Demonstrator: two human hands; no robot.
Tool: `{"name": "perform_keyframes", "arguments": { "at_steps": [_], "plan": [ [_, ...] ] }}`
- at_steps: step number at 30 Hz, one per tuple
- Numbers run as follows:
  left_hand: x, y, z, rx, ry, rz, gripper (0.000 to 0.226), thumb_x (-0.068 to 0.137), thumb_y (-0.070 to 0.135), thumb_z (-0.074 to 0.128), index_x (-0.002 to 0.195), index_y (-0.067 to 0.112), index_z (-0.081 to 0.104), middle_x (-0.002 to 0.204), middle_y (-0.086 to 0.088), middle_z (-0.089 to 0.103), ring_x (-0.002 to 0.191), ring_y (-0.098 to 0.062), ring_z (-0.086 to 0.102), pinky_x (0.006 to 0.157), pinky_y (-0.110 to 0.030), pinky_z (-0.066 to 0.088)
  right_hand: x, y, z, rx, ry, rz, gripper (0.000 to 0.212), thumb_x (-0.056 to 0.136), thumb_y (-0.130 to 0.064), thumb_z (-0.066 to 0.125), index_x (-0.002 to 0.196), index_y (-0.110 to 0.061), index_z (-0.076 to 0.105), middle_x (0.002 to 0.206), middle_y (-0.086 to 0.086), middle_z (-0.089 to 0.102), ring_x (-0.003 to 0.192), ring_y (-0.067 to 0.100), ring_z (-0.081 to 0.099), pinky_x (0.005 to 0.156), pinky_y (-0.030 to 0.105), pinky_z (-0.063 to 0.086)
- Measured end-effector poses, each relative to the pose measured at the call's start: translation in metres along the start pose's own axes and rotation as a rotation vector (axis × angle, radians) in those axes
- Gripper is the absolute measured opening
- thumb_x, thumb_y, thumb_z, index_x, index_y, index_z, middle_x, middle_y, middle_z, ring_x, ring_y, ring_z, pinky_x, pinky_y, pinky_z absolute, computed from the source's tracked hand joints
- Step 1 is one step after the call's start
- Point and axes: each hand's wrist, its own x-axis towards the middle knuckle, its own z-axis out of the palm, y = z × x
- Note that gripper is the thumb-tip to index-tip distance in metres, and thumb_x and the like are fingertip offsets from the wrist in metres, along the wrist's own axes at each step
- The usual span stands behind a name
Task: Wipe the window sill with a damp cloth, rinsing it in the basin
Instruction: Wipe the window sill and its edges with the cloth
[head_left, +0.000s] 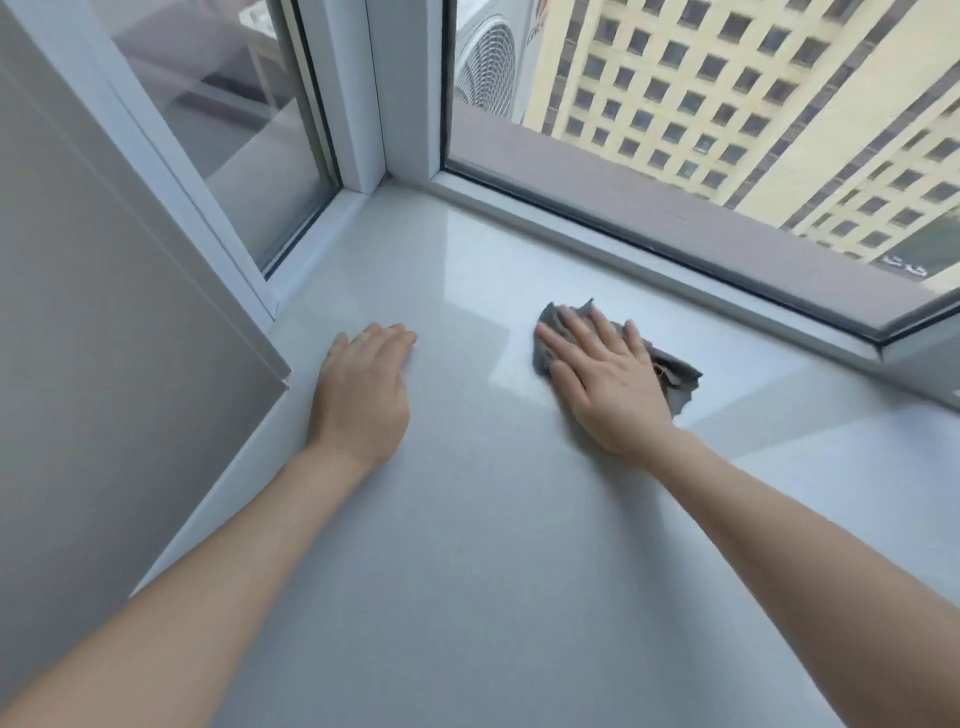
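1. Far left of the cloth (683, 382), the grey wall panel (104, 312) meets the window sill (493, 519) in a tight seam. A broad flat-handed stroke could skip that strip and leave dust in it.
2. Well left of the cloth, the left hand (363, 387) lies flat on the sill. Its fingers are straight and its grip is open, holding nothing. It looks like a brace. If the surface under it is damp, the palm could skid, and it may leave prints on the glossy finish.
3. Here's the cloth, crumpled on the sill under the right hand (608, 384). That grip is open too, with fingers spread and pressing down rather than clutching. The risk is that only part of the cloth sits under the palm. A quick stroke could roll it up or let the hand slide off, so bare skin does the wiping.
4. Just right of the hand, a loose tail of cloth sticks out. It may drag and streak instead of cleaning.
5. Beyond the cloth, the window frame (623, 236) runs near. A forward push could bump fingertips into it or pack grime along its edge.
6. There's no basin in view. If rinsing is put off too long, the cloth will likely smear dirt around.
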Motion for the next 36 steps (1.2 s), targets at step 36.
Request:
{"name": "perform_keyframes", "arguments": {
  "at_steps": [36],
  "plan": [
    [0.063, 0.122, 0.073, 0.163, -0.161, 0.196, 0.049, 0.086, 0.023, 0.028, 0.122, 0.004, 0.056, 0.133, -0.017, 0.052, 0.125, -0.046, 0.041, 0.105, -0.057, 0.027, -0.089, 0.179, -0.035, 0.064, 0.103, 0.374, 0.06, 0.09, -0.047, 0.016, 0.141, -0.024, 0.039, 0.152, -0.003, 0.031, 0.142, 0.015, 0.023, 0.115, 0.027, 0.005]
  ]
}}
